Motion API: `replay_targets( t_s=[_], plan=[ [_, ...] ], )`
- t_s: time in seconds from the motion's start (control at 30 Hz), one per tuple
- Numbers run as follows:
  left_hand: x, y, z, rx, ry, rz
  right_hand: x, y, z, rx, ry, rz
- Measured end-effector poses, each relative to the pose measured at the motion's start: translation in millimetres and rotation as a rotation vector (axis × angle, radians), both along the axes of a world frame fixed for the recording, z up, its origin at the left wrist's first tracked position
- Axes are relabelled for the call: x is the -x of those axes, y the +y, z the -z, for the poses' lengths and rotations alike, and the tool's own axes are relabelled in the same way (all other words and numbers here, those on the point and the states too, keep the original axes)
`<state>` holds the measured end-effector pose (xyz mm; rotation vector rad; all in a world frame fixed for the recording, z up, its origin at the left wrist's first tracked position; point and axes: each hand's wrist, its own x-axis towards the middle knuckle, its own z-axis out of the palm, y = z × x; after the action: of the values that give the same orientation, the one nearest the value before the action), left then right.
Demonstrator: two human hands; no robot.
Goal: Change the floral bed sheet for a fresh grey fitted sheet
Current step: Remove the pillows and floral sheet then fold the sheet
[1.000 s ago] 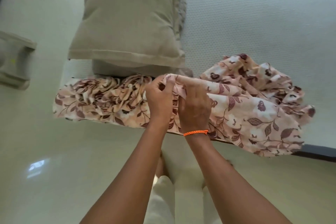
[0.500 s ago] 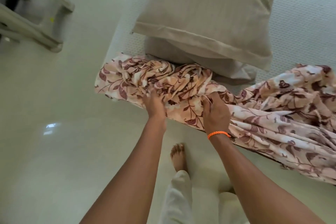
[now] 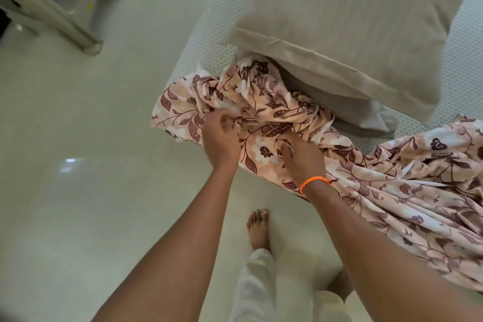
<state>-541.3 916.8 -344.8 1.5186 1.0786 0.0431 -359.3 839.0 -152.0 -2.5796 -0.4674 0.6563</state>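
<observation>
We find no legible text; tiny dark marks on the floral bed sheet (image 3: pixel 274 112) may be print, unreadable.

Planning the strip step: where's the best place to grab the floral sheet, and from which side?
Probably the bunched ridge of the sheet along the mattress edge, from the floor side. Both the left hand and right hand hold there; the pillow blocks the far side.

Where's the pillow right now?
Head view, upper right: the pillow lies on the bare mattress, its near edge just beyond the bunched floral sheet.
</observation>
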Motion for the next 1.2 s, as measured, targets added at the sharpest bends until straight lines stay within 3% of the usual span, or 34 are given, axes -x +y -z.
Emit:
replay_targets(
  t_s=[0.07,0.1,0.17,0.27,0.4,0.53,0.73,0.8,0.97,1.2],
  plan=[
    [-95.1,67.2,-152.3,-0.234,0.121,-0.031,-4.3,4.1,1.0,0.036,0.005,-0.06],
    [-103.8,89.6,-176.8,-0.414,0.332,-0.066,-6.0,5.7,1.1,0.045,0.003,-0.074],
    [-94.0,122.5,-175.5,-0.618,0.48,-0.006,-7.7,8.4,0.9,0.045,-0.008,-0.08],
    [-67.6,103.2,-155.4,-0.671,0.471,0.195,-5.5,8.9,0.7,0.03,0.0,-0.048],
    [-84.3,114.6,-161.7,-0.791,0.421,0.126,1.6,3.3,-4.5,0.021,-0.072,-0.022],
    [-94.7,102.0,-178.2,-0.793,0.215,0.112,9.3,-4.2,-15.8,0.065,-0.179,0.043],
    [-95.4,58.4,-225.1,-0.819,0.148,0.237,21.6,-24.1,-42.0,-0.075,-0.245,0.225],
    [-96.7,43.4,-240.6,-0.742,0.118,0.23,26.6,-30.0,-48.8,-0.205,-0.179,0.203],
    [-102.4,9.7,-276.0,-0.308,-0.108,0.192,37.3,-43.3,-63.7,-0.34,0.025,0.05],
    [-98.0,-18.4,-324.4,-0.406,-0.175,0.486,17.8,-86.2,-99.9,-0.547,0.263,-0.067]
  ],
)
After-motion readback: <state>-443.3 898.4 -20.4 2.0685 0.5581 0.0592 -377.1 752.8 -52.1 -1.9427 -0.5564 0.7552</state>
